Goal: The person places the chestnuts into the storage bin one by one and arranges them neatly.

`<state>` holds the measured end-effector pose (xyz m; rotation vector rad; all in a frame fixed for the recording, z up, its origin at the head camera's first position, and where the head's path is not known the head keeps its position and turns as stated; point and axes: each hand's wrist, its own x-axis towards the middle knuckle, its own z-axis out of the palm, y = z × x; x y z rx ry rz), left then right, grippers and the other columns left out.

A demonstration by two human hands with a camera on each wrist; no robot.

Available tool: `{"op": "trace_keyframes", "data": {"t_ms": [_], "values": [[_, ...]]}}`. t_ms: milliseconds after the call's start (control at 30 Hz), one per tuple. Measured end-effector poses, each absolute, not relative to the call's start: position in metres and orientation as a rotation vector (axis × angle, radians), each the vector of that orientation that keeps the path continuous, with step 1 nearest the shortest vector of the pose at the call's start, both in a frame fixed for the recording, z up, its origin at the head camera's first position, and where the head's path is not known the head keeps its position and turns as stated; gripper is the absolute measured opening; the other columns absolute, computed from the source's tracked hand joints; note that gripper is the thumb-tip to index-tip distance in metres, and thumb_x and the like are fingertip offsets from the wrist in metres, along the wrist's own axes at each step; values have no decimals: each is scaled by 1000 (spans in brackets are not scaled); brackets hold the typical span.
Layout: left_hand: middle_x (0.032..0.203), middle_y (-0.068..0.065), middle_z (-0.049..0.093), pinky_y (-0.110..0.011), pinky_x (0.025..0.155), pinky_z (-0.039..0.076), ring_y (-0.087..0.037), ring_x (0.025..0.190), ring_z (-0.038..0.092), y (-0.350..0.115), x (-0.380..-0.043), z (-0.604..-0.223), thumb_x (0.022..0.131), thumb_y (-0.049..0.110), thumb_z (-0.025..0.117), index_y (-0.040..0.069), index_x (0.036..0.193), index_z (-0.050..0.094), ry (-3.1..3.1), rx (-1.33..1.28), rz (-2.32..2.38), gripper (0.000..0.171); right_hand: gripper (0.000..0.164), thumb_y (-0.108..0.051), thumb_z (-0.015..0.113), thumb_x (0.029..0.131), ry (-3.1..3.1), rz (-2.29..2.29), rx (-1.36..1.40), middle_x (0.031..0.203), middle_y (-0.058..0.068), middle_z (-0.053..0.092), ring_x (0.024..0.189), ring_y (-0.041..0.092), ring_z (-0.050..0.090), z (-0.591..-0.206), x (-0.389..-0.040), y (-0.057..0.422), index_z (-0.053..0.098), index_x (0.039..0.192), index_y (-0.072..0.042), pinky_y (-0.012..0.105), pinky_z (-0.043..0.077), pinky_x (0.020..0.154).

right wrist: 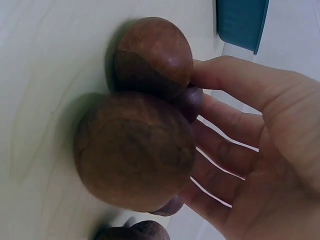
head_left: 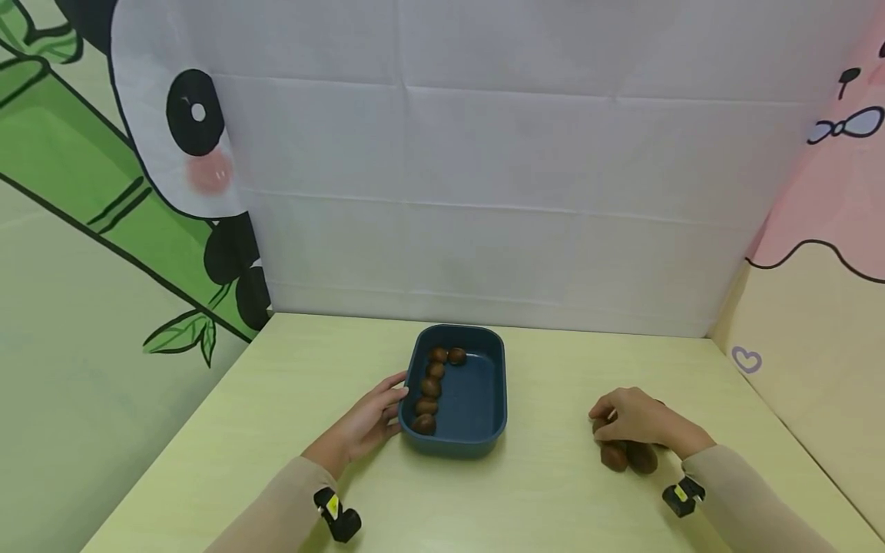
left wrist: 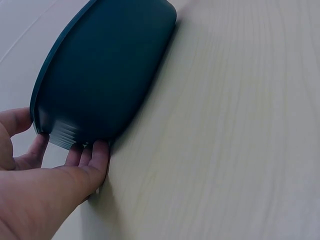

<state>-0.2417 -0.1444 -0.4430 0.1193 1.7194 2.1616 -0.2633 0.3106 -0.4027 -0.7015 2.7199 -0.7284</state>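
My left hand [head_left: 369,426] rests at the left side of a blue rectangular container [head_left: 477,392]. In the left wrist view its fingertips [left wrist: 101,150] press on the outer wall, one near the rim. Inside, several brown chestnuts [head_left: 430,386] line the left wall, and one more chestnut [head_left: 457,355] lies beside the row's far end. On the right, my right hand [head_left: 639,418] reaches over a small cluster of chestnuts. Its thumb and fingers pinch a chestnut [right wrist: 187,102], partly hidden behind a glossy chestnut [right wrist: 152,55] and a larger one [right wrist: 135,150].
Pale wood-look table [head_left: 546,491] lies under everything. A white sheet [head_left: 484,192] hangs at the back, and painted side panels [head_left: 816,384] flank the table. Each sleeve carries a small black camera [head_left: 339,516]. More dark chestnuts [right wrist: 150,230] sit at the lower edge of the right wrist view.
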Motion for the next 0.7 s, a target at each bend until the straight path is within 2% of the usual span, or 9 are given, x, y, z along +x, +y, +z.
{"op": "trace_keyframes", "data": {"t_ms": [267,467,700], "values": [[151,-24,39,-41,101,43,-27,130,49,-145,-242,-444,108,24,46,12,160,19,1717,113,2164,59,30,-11,77,87,2719,-781,-789,105,7,72,93,25,68,-389,-265,290,72,112,4,38,55,78],[152,-24,39,-41,101,44,-26,130,49,-145,-242,-443,108,23,46,12,160,19,1721,117,2164,59,31,-12,77,88,2732,-823,-838,102,2,73,92,19,69,-376,-276,266,72,114,3,32,55,76],[154,-24,36,-42,103,43,-27,132,47,-145,-242,-443,108,24,45,12,160,18,1731,127,2145,59,28,-14,75,90,2723,-893,-981,104,2,72,95,19,70,-351,-286,224,73,115,0,33,55,80]]}}
